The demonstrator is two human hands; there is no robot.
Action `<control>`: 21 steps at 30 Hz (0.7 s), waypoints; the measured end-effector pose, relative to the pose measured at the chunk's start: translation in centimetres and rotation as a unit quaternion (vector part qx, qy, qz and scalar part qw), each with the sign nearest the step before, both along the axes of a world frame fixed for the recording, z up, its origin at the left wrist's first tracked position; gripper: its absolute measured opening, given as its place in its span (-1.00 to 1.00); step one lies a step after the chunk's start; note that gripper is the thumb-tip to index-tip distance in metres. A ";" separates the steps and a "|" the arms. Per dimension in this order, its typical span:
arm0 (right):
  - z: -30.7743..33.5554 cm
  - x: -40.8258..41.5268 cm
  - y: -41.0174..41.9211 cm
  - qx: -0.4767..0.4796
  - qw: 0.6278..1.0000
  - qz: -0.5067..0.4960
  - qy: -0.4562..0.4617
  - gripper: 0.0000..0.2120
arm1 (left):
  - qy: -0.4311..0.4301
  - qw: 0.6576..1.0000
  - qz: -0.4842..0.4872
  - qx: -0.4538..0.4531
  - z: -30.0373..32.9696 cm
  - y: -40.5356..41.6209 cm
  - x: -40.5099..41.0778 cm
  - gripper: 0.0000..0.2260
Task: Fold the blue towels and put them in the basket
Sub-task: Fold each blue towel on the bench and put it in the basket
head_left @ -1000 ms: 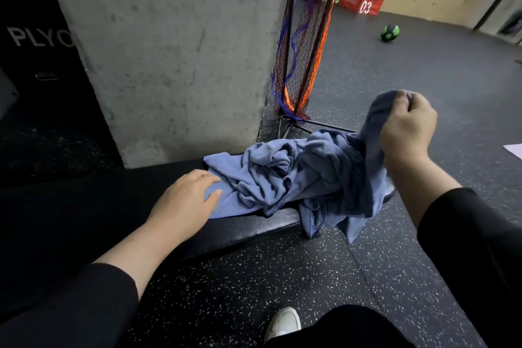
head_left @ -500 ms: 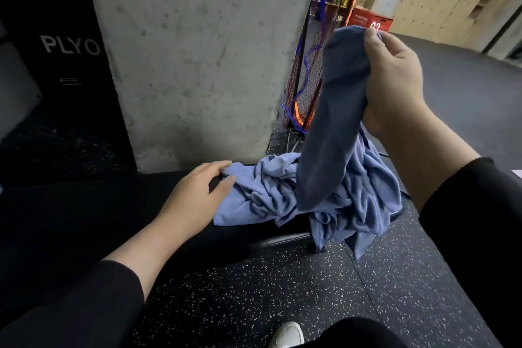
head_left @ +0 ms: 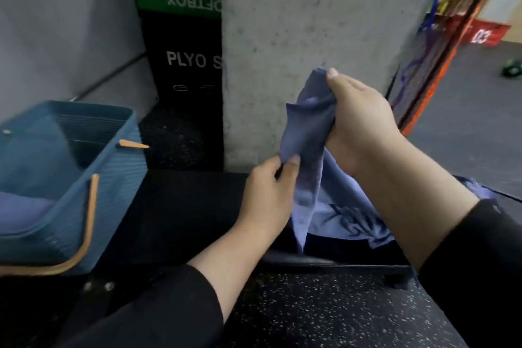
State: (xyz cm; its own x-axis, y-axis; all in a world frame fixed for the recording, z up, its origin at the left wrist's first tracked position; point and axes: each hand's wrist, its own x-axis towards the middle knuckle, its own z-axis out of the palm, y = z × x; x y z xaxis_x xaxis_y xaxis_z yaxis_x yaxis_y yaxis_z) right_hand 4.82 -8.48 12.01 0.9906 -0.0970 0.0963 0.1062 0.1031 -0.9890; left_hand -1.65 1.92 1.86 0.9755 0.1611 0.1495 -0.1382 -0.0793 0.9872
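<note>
Towel (head_left: 303, 144) held up above bench (head_left: 197, 206), right of middle; top gripped by right hand (head_left: 358, 121), lower edge pinched by left hand (head_left: 268, 192). Pile (head_left: 353, 220) left at bench right end. Basket (head_left: 65, 178) at left end. Step judged: spreading for fold. Corners to be found next.

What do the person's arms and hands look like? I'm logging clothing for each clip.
Both arms wear black long sleeves, pushed up so the forearms are bare. The left hand and right hand are bare: no gloves, rings, watch or markings visible.
</note>
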 end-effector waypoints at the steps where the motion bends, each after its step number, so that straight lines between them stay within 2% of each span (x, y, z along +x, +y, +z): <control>1: -0.6 0.1 1.3 0.031 0.999 0.026 0.021 -0.75 | 0.003 0.999 0.036 -0.002 0.2 1.3 0.2 -0.65; 4: -2.6 -0.1 4.0 0.057 0.997 0.050 0.030 -0.77 | -0.006 0.994 0.113 0.006 0.9 5.7 0.4 -0.59; 7: -6.5 0.0 4.9 0.000 0.997 0.031 0.073 -0.78 | -0.027 0.989 0.138 0.047 0.5 9.9 0.9 -0.72; 8: -8.2 0.0 5.0 -0.039 0.994 0.028 0.098 -0.77 | -0.028 0.989 0.132 0.065 0.2 11.0 1.0 -0.77; 10: -11.4 0.1 5.1 -0.179 0.978 0.018 0.103 -0.77 | -0.028 0.989 0.107 0.096 -0.8 12.6 1.6 -0.85; 13: -14.3 -1.0 5.8 -0.307 0.946 0.106 0.017 -0.66 | 0.008 0.984 0.058 0.169 -2.3 13.8 2.3 -0.84; 17: -15.6 -1.4 6.7 -0.308 0.913 0.268 -0.017 -0.50 | 0.047 0.978 -0.010 0.205 -3.1 14.0 2.9 -0.88; 20: -15.8 -0.7 6.6 -0.272 0.926 0.260 0.022 -0.44 | 0.050 0.970 -0.019 0.235 -3.3 13.6 3.6 -0.79; 21: -15.7 -0.4 6.3 -0.262 0.929 0.259 0.032 -0.48 | 0.049 0.969 -0.022 0.240 -3.2 13.4 3.8 -0.79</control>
